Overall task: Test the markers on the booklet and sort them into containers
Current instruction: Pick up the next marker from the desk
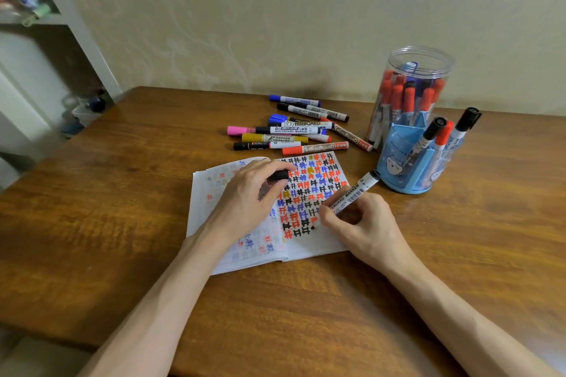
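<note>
Far right, clear jar (424,56) crammed with red and blue markers (397,95); just nearer, blue holder (393,162) with three more. Loose pile (291,131) beyond booklet (321,243) at table (122,193) middle. Left grip (245,193) curled round black cap (280,175) over left page. Right grip (358,220) clamped on marker (356,188), tip on right page, half hidden. Open wood near and left.

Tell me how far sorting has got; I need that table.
Done: the clear plastic jar holds many markers, and the blue organiser holds three. In hand: the right hand tests a black whiteboard marker on the open white booklet; the left hand holds a black cap. Left: about a dozen loose markers on the wooden table.
</note>
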A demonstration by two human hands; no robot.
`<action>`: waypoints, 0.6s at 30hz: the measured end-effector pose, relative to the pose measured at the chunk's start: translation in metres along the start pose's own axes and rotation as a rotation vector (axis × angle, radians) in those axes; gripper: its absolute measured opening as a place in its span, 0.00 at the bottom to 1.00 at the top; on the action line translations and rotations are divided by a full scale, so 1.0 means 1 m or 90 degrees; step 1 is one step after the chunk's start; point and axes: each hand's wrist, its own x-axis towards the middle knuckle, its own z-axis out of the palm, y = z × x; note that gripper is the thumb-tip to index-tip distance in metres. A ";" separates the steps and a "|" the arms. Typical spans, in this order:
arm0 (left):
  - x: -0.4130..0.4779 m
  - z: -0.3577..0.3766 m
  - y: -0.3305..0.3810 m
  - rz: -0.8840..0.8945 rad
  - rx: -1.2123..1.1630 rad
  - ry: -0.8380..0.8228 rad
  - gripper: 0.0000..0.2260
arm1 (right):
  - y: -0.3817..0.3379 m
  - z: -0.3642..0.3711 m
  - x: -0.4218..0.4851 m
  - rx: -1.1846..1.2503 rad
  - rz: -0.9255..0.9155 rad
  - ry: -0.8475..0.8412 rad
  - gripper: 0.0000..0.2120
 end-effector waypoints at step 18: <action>-0.002 -0.006 0.009 -0.028 -0.083 0.007 0.12 | 0.000 0.000 0.000 -0.027 -0.028 0.020 0.05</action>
